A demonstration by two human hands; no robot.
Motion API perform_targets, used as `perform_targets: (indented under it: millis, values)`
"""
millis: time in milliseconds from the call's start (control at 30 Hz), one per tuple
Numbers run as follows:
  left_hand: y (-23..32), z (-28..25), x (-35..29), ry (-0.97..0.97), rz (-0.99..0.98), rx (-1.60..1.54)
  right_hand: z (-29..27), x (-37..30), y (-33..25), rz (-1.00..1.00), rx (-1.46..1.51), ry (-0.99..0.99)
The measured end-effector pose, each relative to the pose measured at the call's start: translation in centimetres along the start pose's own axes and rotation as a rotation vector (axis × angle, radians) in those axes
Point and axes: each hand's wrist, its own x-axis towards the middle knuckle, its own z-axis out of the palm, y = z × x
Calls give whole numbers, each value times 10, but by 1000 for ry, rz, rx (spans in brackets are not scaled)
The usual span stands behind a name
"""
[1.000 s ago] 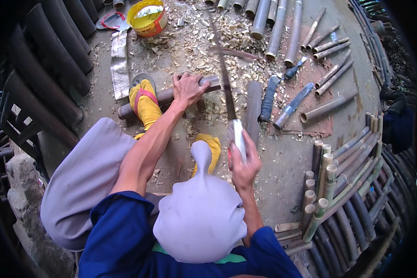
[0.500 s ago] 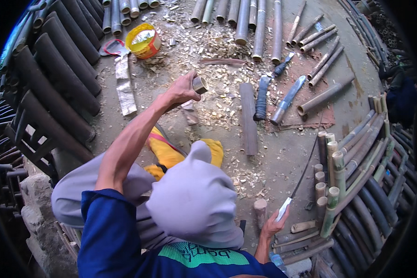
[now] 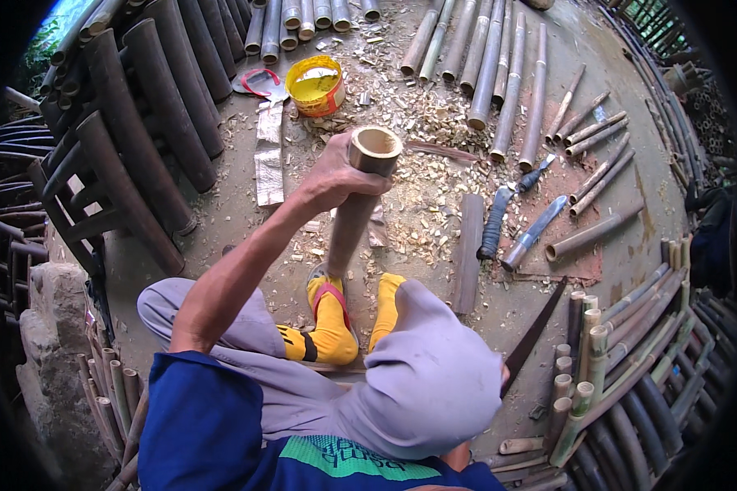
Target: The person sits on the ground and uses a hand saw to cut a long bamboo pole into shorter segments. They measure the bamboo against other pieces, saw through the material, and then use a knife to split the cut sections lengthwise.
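My left hand point(image 3: 334, 173) is wrapped round the upper end of a dark bamboo tube point(image 3: 354, 227). The tube stands nearly upright, its pale cut mouth facing up and its lower end by my foot in a yellow sock point(image 3: 334, 327). On the right, a handsaw point(image 3: 536, 335) points up and away, its dark blade rising past my raised knee point(image 3: 438, 372). Most of my right hand point(image 3: 504, 374) is hidden behind that knee; a sliver shows at the base of the blade, closed on the saw.
Wood chips point(image 3: 418, 209) litter the ground ahead, around a yellow bucket point(image 3: 316, 86). A flat dark strip point(image 3: 467, 254), a black-wrapped tool point(image 3: 495, 222) and a blade point(image 3: 536, 233) lie right of centre. Bamboo lengths point(image 3: 610, 344) crowd the right; curved dark pieces point(image 3: 151, 176) line the left.
The bamboo tube has turned from tilted away to nearly upright, mouth toward me. My right hand and the saw have moved inward behind my knee, hiding the white handle. The whole view has shifted.
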Motion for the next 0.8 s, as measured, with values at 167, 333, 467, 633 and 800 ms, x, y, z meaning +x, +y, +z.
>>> perform_targets:
  millis: [167, 333, 467, 633, 800]
  values:
    - [6, 10, 17, 66, 31, -201, 36, 84, -131, -47, 874, -708]
    - [-28, -36, 29, 417, -207, -663, 50, 80, -215, -288, 675, -1243]
    - [-68, -71, 21, 700, -333, -649, 59, 72, -210, -332, 441, -1112]
    - [-115, -85, 22, 915, -440, -646, 74, 58, -194, -367, 162, -811]
    - [-126, -82, 12, 757, -355, -807, 76, 69, -186, -276, 140, -1059]
